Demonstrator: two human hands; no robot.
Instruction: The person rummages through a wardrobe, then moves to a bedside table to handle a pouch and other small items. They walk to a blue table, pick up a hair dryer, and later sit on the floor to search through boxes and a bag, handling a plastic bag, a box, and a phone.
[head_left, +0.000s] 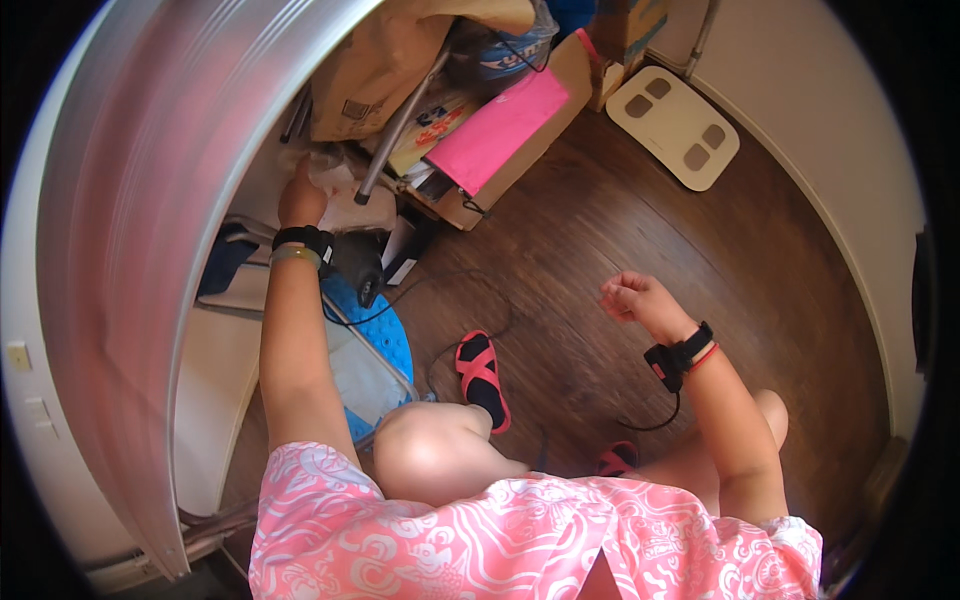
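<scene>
My left hand (302, 196) reaches forward to a crumpled clear plastic bag (330, 169) beside a pale wrapped bundle (364, 206); its fingers are mostly hidden, so its grip cannot be told. A metal leg (401, 124) slants down just right of the bag. Below the bundle lie a black object (361, 262) and a dark box with a white side (405, 251). My right hand (628, 296) hangs over the wood floor with its fingers loosely curled, touching no object. Both wrists wear black strapped devices.
A cardboard box (517, 169) holds a pink pouch (502, 131). Near it stands a brown paper bag (375, 67). A white bathroom scale (673, 127) lies by the right wall. A blue round mat (386, 330), a metal frame and a black cable lie near my feet.
</scene>
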